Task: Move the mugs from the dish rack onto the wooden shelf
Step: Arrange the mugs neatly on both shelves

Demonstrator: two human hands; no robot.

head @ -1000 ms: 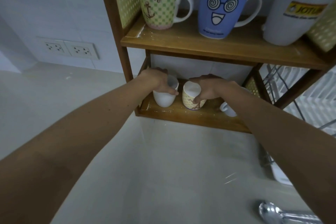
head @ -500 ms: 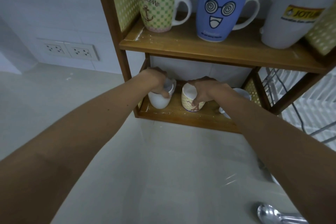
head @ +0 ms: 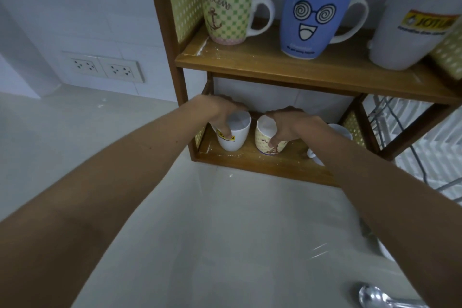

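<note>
The wooden shelf (head: 262,64) has two levels. On its lower board, my left hand (head: 221,114) grips the rim of a white mug (head: 235,136) with a yellow logo. Beside it, my right hand (head: 287,125) grips the rim of a cream patterned mug (head: 263,139). Both mugs stand upright on the board. Another white mug (head: 337,130) is half hidden behind my right forearm. The upper level carries a green checked mug (head: 228,10), a blue face mug (head: 312,17) and a large white mug (head: 410,25).
The wire dish rack (head: 410,142) stands to the right of the shelf over a white ribbed tray. A double wall socket (head: 103,67) sits low on the left wall. A metal spoon (head: 375,297) lies at the bottom right on the pale counter (head: 212,245).
Both hands stayed on the two mugs on the lower board. The white mug has turned so its yellow logo faces me. The view has shifted slightly.
</note>
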